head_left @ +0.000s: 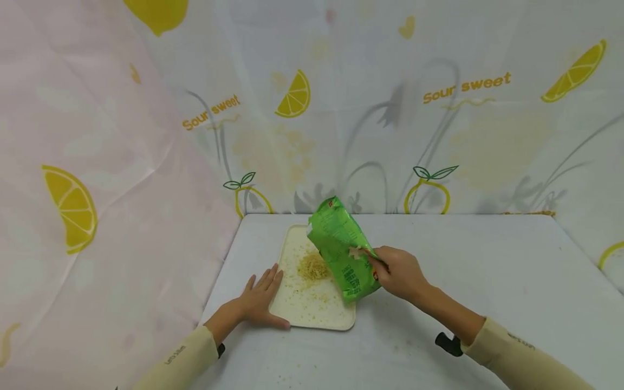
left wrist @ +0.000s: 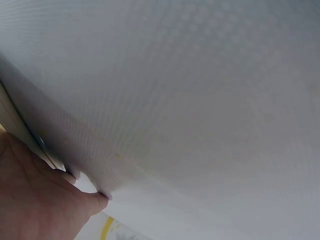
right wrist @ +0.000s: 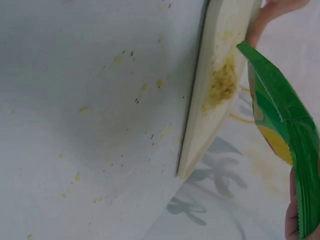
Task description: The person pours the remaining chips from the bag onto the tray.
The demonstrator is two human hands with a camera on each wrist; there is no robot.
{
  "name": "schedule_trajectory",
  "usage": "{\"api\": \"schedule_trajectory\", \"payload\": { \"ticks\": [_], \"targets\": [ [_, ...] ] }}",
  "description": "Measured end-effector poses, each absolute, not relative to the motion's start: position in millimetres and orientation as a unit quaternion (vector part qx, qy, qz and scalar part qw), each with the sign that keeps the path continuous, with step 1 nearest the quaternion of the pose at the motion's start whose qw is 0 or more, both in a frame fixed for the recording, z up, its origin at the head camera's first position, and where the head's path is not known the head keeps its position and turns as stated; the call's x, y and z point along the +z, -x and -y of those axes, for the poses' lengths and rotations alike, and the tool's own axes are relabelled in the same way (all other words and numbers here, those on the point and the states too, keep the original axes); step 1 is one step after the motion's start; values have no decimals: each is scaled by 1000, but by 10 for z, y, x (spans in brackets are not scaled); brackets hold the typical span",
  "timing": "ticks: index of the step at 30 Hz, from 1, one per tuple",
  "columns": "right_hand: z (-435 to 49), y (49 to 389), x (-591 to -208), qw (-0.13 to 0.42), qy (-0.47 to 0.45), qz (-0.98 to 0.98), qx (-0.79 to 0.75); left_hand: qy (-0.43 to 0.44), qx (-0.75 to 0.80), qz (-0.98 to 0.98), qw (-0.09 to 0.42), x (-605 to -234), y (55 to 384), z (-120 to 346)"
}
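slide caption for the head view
Right hand holds a green plastic bag over a cream rectangular tray of yellow crumbs, left hand at the tray's edge.

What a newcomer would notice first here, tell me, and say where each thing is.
The bright green bag likely draws the eye first, held in the right hand over the right side of the pale tray. Next comes the yellowish crumb heap on the tray, just left of the bag in the head view. Behind the table, yellow citrus prints stand out on the pale backdrop.
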State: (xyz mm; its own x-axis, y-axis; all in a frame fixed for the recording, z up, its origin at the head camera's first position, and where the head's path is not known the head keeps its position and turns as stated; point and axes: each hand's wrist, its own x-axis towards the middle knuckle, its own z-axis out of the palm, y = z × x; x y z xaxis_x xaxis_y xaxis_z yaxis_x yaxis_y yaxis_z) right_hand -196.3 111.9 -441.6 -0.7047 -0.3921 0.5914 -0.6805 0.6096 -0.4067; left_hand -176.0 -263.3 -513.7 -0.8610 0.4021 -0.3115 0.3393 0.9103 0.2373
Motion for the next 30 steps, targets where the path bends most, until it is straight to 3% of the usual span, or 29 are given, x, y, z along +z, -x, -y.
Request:
{"api": "schedule_trajectory", "payload": {
  "ticks": [6,13,21,30],
  "targets": [
    [-1147,1968,-4402,217,-310,871,313,-187,84,-962,181,-5140,1784,2619],
    [-1156,1959,-4399,289,-327,826,357,-188,86,-962,179,-5158,1769,2610],
    [-1132,1908,-4431,223,-309,864,329,-191,96,-960,179,-5161,1733,2615],
    [-1148,1934,-4430,254,-311,850,340,-183,82,-963,182,-5153,1760,2615]
  ]
}}
